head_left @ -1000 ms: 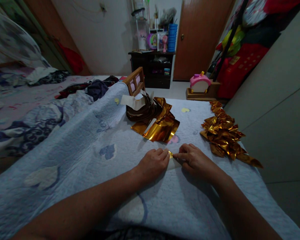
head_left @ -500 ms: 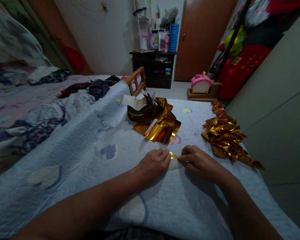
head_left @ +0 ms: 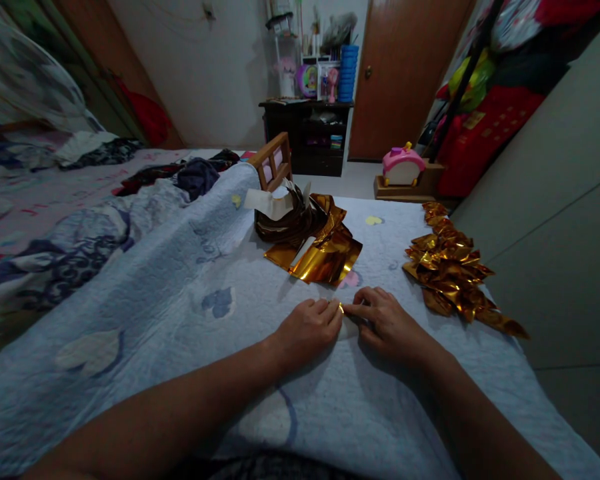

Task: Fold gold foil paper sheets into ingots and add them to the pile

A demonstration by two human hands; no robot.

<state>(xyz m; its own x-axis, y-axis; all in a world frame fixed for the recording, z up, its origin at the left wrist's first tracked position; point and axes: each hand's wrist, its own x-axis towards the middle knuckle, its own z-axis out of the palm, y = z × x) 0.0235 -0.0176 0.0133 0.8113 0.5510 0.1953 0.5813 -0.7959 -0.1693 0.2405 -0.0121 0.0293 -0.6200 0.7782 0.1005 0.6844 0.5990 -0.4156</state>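
Observation:
A small sheet of gold foil paper (head_left: pixel 349 328) lies on the quilt between my hands, mostly pale side up, with a sliver of gold at its folded upper edge. My left hand (head_left: pixel 311 327) is closed over its left side, pressing it down. From the right, my right hand (head_left: pixel 389 321) pinches at the same fold, index finger nearly touching the left fingertips. Much of the sheet is hidden under the fingers. Beyond the hands sits a stack of gold foil sheets (head_left: pixel 327 257). Folded gold foil pieces (head_left: pixel 447 267) are heaped at the right.
The pale blue quilt (head_left: pixel 180 353) covers the surface under my hands. A small wooden rail (head_left: pixel 273 163) stands behind the stack. A pink toy (head_left: pixel 403 165), a dark cabinet (head_left: pixel 305 137) and a red box (head_left: pixel 485 133) are farther back; bedding (head_left: pixel 105 240) spreads at left.
My right hand has slid left along the sheet, up to the left fingertips. Less gold shows between the hands. My left hand has stayed in place.

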